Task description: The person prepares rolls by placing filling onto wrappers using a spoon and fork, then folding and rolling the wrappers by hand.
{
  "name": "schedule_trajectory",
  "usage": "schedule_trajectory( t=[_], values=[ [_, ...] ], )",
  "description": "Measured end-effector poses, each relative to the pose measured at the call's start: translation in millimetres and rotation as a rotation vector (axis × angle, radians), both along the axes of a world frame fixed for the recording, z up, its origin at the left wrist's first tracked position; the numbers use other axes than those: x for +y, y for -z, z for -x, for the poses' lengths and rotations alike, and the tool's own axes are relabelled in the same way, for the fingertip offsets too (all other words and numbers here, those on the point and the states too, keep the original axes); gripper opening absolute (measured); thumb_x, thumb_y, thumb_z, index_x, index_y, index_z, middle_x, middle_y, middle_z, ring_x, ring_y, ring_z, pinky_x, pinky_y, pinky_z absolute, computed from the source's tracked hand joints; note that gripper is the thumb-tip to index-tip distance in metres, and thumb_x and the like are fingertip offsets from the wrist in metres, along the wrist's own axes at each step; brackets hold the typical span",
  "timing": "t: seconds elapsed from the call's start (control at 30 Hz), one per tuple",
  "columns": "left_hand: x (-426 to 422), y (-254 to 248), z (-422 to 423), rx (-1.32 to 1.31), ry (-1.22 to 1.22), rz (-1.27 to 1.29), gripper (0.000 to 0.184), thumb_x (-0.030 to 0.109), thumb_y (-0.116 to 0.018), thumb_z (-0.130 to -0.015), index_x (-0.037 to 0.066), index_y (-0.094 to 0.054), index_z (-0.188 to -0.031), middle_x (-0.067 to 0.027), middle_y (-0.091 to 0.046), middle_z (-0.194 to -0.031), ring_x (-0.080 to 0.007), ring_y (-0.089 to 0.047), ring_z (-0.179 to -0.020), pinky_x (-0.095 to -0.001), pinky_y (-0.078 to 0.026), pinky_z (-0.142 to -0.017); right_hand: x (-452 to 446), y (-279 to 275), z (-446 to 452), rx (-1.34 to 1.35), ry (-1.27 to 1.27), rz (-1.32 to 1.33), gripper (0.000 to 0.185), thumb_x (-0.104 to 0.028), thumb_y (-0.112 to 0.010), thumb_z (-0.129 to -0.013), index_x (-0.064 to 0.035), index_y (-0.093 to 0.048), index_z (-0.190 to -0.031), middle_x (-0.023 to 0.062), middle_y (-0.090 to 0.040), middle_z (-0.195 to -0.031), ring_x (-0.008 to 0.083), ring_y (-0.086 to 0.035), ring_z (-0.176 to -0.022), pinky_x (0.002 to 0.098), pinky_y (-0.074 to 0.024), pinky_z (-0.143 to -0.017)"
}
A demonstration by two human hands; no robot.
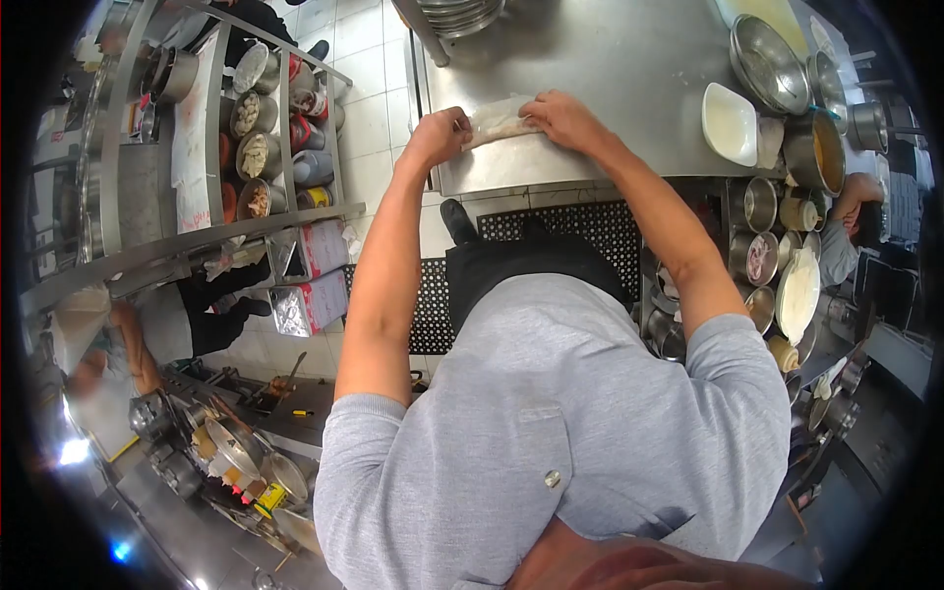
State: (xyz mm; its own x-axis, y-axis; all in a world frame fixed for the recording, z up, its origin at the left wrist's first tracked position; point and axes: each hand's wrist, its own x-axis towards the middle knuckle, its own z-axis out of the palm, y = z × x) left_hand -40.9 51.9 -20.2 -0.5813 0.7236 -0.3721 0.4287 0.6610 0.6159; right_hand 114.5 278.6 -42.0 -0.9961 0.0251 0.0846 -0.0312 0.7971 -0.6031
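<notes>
Translucent film (499, 110) wraps a slim, pale-beige roll (500, 132) near the front of a steel table (639, 74); the left hand (441, 136) curls its fingers closed on one end, the right hand (564, 119) bends over the other, grip unclear.

Bright light glazes the steel table (639, 74), while edges bow into black corners.

film (497, 118) between left grip (441, 136) and right grip (565, 120)

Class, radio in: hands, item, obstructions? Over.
Left hand and right hand gripping opposite ends of translucent packet. Packet on steel counter, near its edge. White dish off right, clear of hands.
</notes>
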Motion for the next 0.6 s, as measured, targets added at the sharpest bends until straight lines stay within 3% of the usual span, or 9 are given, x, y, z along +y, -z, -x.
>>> schedule_trajectory(
  t=[0.13,0.2,0.3,0.37,0.43,0.6],
  values=[
    [-1.7,3.0,-5.9,0.063,0.029,0.009,0.017,0.016,-0.069,-0.084,0.006,-0.074,-0.096,-0.0169,-0.072,-0.09,-0.0341,-0.07,-0.085,-0.0411,-0.055,-0.081,5.0,-3.7,-3.7,0.032,-0.133,-0.085,0.022,-0.025,-0.069,-0.089,-0.0076,-0.072,-0.101,0.0093,-0.065,-0.102,0.0303,-0.059,-0.103,0.0418,-0.0473,-0.09],
    [-5.9,3.9,-18.1,0.342,0.097,-0.029,0.016,0.015,-0.065,-0.087,0.007,-0.075,-0.097,-0.0147,-0.07,-0.096,-0.0343,-0.067,-0.089,-0.0423,-0.054,-0.081,4.6,-3.3,-6.1,0.056,-0.151,-0.094,0.022,-0.025,-0.07,-0.088,-0.0075,-0.072,-0.102,0.0087,-0.065,-0.102,0.03,-0.059,-0.103,0.0416,-0.0472,-0.089],
    [-18.0,8.0,-33.0,0.519,0.177,-0.119,0.018,0.014,-0.063,-0.089,0.008,-0.075,-0.1,-0.013,-0.067,-0.103,-0.0342,-0.063,-0.095,-0.0438,-0.053,-0.081,3.3,-0.5,-6.4,0.064,-0.14,-0.092,0.023,-0.024,-0.071,-0.087,-0.0082,-0.073,-0.103,0.0078,-0.064,-0.103,0.0287,-0.058,-0.104,0.0414,-0.0465,-0.091],
    [-23.1,7.0,-45.9,0.527,0.164,-0.101,0.02,0.016,-0.063,-0.088,0.008,-0.074,-0.103,-0.0116,-0.066,-0.105,-0.033,-0.06,-0.099,-0.0439,-0.053,-0.082,2.9,1.0,-7.2,0.085,-0.116,-0.075,0.024,-0.024,-0.07,-0.088,-0.0088,-0.074,-0.106,0.0073,-0.064,-0.103,0.0275,-0.057,-0.105,0.0408,-0.0457,-0.092],
    [-25.4,11.2,-52.6,0.634,0.153,-0.327,0.019,0.017,-0.068,-0.086,0.007,-0.073,-0.101,-0.0105,-0.065,-0.102,-0.0325,-0.058,-0.098,-0.0427,-0.052,-0.084,2.9,0.4,-7.4,0.06,-0.111,-0.074,0.024,-0.024,-0.07,-0.088,-0.0092,-0.074,-0.106,0.0068,-0.064,-0.104,0.027,-0.056,-0.106,0.0405,-0.0454,-0.092],
    [-23.3,17.3,-50.9,0.643,0.145,-0.394,0.022,0.017,-0.074,-0.081,0.007,-0.073,-0.1,-0.0086,-0.065,-0.102,-0.0323,-0.057,-0.098,-0.0411,-0.051,-0.086,2.6,-2.7,-6.1,0.003,-0.117,-0.105,0.022,-0.025,-0.069,-0.089,-0.0103,-0.075,-0.105,0.0055,-0.065,-0.106,0.0261,-0.056,-0.106,0.0402,-0.0449,-0.092]
  ],
)
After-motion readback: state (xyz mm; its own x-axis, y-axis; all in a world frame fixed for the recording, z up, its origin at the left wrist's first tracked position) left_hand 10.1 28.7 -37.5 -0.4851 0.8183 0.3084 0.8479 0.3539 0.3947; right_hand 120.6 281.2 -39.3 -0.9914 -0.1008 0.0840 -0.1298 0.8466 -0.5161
